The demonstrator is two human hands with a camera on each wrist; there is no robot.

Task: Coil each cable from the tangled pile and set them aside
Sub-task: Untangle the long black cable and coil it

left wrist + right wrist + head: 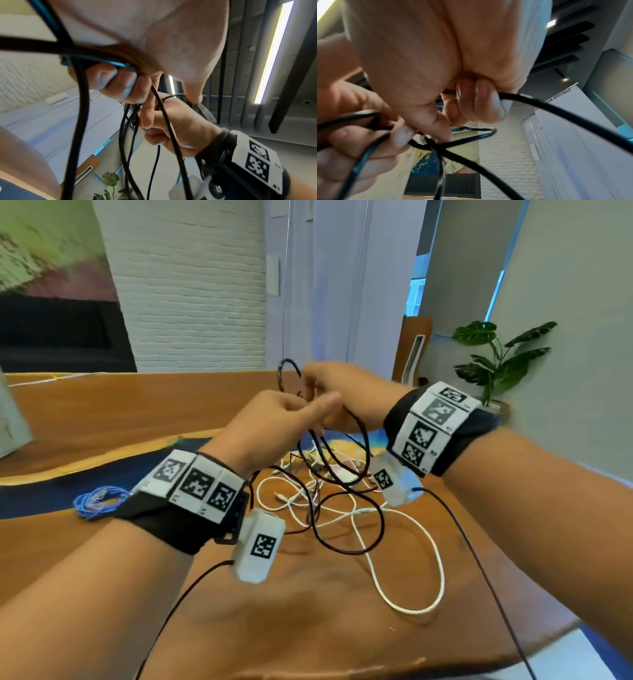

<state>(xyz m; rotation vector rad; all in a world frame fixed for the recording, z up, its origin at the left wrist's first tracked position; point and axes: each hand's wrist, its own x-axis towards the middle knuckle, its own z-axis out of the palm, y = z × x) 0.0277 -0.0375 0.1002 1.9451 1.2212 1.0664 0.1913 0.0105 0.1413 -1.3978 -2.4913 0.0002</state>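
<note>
— Left hand [274,419]?
— Up over the table [102,412], fingers [118,82] curled tight round loops of the black cable [346,474]. Same grip in the left wrist view: strands bunched in the fist, more hanging down.
— Right hand [339,388]?
— Just behind the left one, touching it. Curled fingers [481,100] pinching the same black cable, with a small loop sticking up on top.
— And the rest of that cable?
— Hanging down from both hands in long loops. Lower part lying on the table, on top of the pile.
— What pile?
— White cables [404,542] all mixed up on the wood, right under the hands. One big white loop stretched out toward the near edge.
— Anything set to the side?
— A blue cable [94,501], bunched in a small coil, on the table near the left wrist. Well apart from the pile.
— On the wrists?
— Black bands with black-and-white square tags, and a small white box under each, with a thin black wire running off.
— Behind the table?
— A white brick wall [191,285] and a green plant [496,361] at the right.
</note>
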